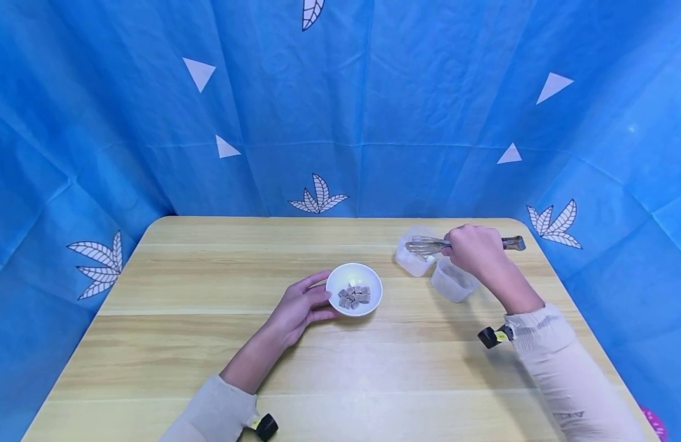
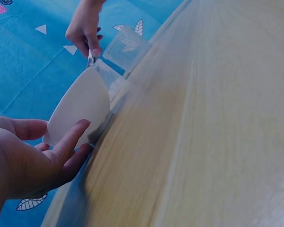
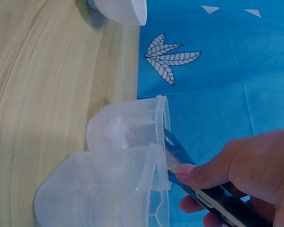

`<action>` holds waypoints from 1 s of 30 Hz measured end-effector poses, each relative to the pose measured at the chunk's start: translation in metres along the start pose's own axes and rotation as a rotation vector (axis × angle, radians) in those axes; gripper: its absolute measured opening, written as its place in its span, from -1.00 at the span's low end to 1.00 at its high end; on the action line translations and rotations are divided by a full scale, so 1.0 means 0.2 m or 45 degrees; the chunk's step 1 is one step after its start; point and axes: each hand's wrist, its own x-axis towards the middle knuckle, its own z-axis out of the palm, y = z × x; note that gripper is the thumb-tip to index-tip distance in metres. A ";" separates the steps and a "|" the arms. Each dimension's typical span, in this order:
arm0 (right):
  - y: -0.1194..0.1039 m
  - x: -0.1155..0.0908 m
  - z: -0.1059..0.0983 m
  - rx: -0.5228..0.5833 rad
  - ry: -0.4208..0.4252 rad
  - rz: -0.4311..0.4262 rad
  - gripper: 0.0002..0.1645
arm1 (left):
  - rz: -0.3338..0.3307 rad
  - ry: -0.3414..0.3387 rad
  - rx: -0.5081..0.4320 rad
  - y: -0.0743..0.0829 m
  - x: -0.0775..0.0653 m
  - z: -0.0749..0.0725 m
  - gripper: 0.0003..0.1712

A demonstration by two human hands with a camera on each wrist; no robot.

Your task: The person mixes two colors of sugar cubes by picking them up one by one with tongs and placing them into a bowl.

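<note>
My left hand (image 1: pixel 301 310) holds a small white bowl (image 1: pixel 369 276) by its left side near the middle of the table. Several small greyish-brown cubes (image 1: pixel 358 296) lie inside it. In the left wrist view the bowl (image 2: pixel 80 101) is tilted, with fingers spread under its outside and the thumb at its rim. My right hand (image 1: pixel 475 248) grips a pair of tongs (image 1: pixel 514 243) with dark handles. Their wire-like ends lie over the mouth of the farther clear plastic container (image 1: pixel 402 256); in the right wrist view the tongs (image 3: pixel 213 201) enter its opening.
A second clear plastic container (image 1: pixel 453 288) stands beside the first, below my right forearm. The wooden table (image 1: pixel 207 344) ends at the back against a blue curtain (image 1: pixel 417 123) printed with white leaves and triangles.
</note>
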 end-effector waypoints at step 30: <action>-0.04 0.00 0.01 -0.020 0.004 0.038 -0.75 | -0.011 0.010 -0.015 0.00 0.00 0.00 -0.33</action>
